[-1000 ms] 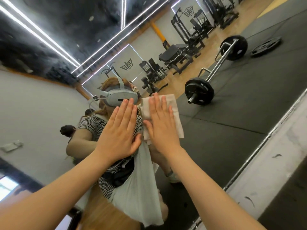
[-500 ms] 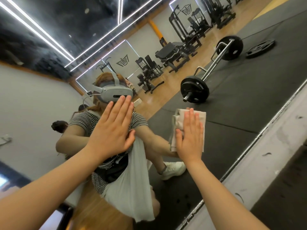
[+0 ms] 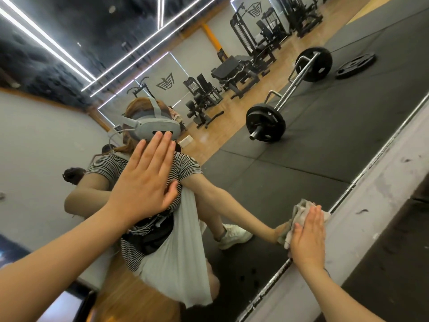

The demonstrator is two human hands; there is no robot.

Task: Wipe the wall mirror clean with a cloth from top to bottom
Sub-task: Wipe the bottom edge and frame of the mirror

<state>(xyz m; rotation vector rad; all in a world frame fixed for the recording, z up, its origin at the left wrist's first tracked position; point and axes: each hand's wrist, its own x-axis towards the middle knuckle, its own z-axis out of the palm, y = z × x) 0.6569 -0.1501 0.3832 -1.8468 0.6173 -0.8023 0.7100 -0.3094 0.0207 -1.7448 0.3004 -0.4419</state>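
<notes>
my right hand flat, pressing cloth at the mirror bottom edge, left hand open, flat on glass higher up

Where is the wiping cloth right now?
In the head view, the crumpled grey cloth is low on the right, under the flat right hand, pressed on the wall mirror by its metal bottom edge.

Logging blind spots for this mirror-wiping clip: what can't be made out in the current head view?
- Cloth: mostly hidden under the flat right hand; its contact face cannot be seen.
- Mirror: top and left edges cut off by the frame; whether streaks remain is too fine to tell.
- Left hand: its palm side, against the glass, faces away.
- Both arms: cut off by the bottom edge.
</notes>
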